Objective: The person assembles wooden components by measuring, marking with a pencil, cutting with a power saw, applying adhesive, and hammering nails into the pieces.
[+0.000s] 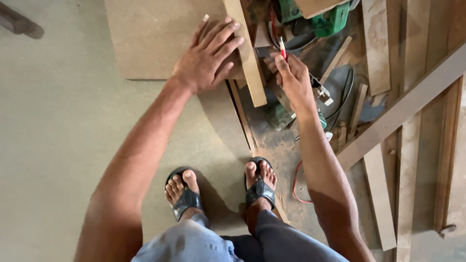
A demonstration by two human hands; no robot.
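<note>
Boards lie under our hands on the workshop floor (58, 145). Our left hand (206, 58) rests flat with fingers spread on a wide brown panel (145, 39), pressing it down; nothing is clasped in it, so that grip is open. Our right hand (293, 80) has its grip closed on a red-and-white pencil (282, 48), held between thumb and fingers, tip up and away from us, close beside the edge of a narrow board (250, 58).

That board stands on edge against the panel, its long axis running from the top of the view down toward our feet, slightly slanted to the right as it comes nearer. The pencil's long axis lies almost parallel to it, point aimed away from us and toward the green power tool (330, 22) at the top.

As for progress, we judge the work to be at the marking stage: panel and board are set against each other and steadied, the pencil is in hand, but we can see no drawn line on the wood. Marking seems left to do, and any cutting after it.

Offcuts and strips (378, 194) lie to the right, a red cable (296, 187) curls by our right sandal (259, 187), and sawdust covers the floor there.
</note>
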